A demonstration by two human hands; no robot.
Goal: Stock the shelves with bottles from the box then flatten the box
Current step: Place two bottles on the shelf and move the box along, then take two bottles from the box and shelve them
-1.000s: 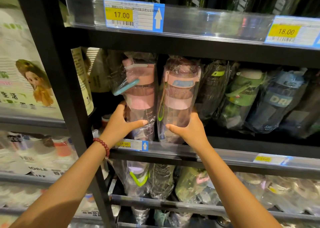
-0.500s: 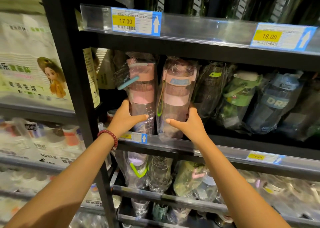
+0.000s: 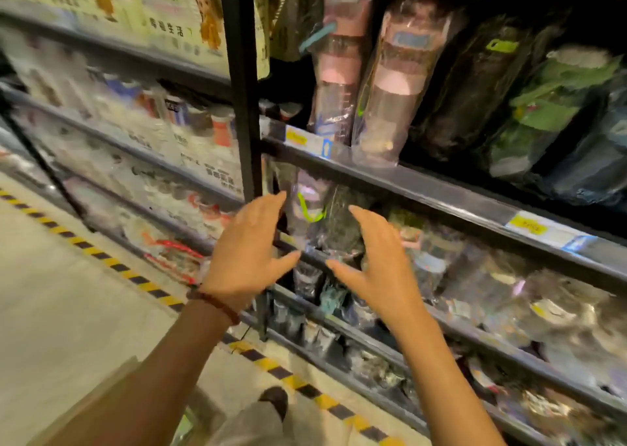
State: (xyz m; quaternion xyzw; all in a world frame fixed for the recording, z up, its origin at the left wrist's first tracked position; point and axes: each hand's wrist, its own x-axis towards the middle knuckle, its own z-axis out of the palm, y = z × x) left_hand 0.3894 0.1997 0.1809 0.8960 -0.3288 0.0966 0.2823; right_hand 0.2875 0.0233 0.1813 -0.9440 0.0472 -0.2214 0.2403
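Bare forearms, no sleeves; dark red beaded bracelet (image 3: 217,305) around left wrist; light trousers (image 3: 251,425) and dark shoe (image 3: 274,400) below.

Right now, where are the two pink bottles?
Head view: the two pink bottles stand wrapped on the shelf, upper centre, beside the black upright post.

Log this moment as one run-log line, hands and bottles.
left hand: open, empty | right hand: open, empty | two pink bottles: on shelf, untouched | phase: between placements
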